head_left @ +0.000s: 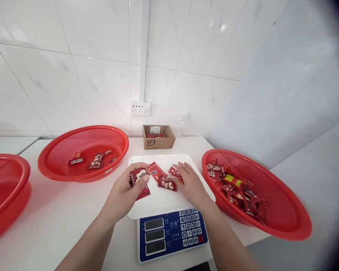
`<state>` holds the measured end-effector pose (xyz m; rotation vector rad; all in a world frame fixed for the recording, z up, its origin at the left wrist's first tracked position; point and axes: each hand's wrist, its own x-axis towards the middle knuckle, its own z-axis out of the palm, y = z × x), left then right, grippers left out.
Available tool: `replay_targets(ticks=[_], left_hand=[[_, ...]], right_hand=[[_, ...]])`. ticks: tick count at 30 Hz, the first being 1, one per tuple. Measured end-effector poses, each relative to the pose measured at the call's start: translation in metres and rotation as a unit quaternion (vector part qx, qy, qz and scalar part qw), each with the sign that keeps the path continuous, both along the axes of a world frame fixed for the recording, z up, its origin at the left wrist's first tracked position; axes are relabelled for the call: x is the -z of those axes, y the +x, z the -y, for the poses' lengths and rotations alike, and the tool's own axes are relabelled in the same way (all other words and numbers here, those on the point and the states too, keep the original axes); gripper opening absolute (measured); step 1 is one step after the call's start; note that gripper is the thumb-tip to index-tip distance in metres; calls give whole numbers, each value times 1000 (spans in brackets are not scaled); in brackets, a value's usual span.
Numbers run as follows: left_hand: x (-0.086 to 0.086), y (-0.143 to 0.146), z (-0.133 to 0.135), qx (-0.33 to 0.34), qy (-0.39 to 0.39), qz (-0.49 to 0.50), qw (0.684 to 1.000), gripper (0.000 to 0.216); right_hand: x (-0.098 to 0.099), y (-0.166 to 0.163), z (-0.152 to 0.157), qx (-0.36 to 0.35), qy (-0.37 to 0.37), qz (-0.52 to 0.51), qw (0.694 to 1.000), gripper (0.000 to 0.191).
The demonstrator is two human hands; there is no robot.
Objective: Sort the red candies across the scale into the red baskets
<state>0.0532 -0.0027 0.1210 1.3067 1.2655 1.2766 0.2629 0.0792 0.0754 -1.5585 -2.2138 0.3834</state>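
My left hand (127,190) is closed around a dark red packet (139,180) with cream lettering and the word "SUGAR", above the left side of the white scale tray (164,203). On the tray lie a brighter red packet (156,171) and a dark red packet (167,183) with cream characters. My right hand (190,184) is at the tray's right side, thumb and fingers around a red packet with pale spots (175,172). Part of that packet is hidden under the fingers. The blue keypad panel (173,235) of the scale faces me below the tray.
At the right, a red basket (288,205) holds a heap of packets. A second red basket (62,145) at the left has several in it, and another red basket (22,165) is cut off by the left edge. A cardboard box (159,143) stands near the tiled wall.
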Motion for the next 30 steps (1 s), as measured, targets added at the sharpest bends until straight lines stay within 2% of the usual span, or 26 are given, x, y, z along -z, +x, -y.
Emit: replay_targets(ticks=[4,7,10,14,19,22,24,27,30], left_hand=[[0,0,0,3,3,0,1000,36],[0,0,1,6,1,-4,1000,35],[-1,0,2,4,1,-11,1000,36],[-2,1,3,3,-3,-16,1000,39],[1,1,2,13,13,-5,1000,39],[2,-1,3,23,29,-7,999,36],[1,-1,5,28,33,-24,999,34],[-3,2,12,90,57,-68,992,30],[-8,10,22,237,104,-113,959,32]], right_hand=[[-2,0,20,-96,-54,5,994,41],[-8,0,31,-123,-70,-5,990,34],[-13,-2,32,-119,-81,13,990,34],[-10,-15,20,-108,-89,54,989,55],[-4,-31,13,-158,-101,78,979,52],[-6,-29,18,-157,-93,34,983,50],[-11,-21,26,-144,-77,-38,986,46],[-22,-6,46,-168,-84,-175,966,38],[-32,6,70,-254,-150,-243,924,36]])
